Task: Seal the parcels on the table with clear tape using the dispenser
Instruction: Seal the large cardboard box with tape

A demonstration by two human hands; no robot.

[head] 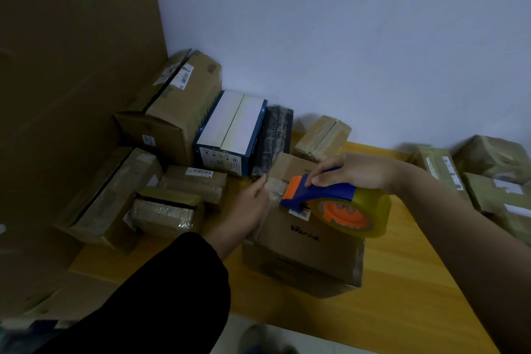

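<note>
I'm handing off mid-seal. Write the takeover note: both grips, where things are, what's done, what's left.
Right grip: holds the tape dispenser by its handle, above the Bear-printed box.
Left grip: on the tape's free end at the box's upper left edge; I cannot tell whether it pinches or presses.
Layout: the box sits mid-table. Other parcels are piled to the left and to the right.
Done: a strip is started on this box.
Left: run the strip across, cut it, then tape any remaining parcels. Which ones still need tape cannot be told from here.
</note>
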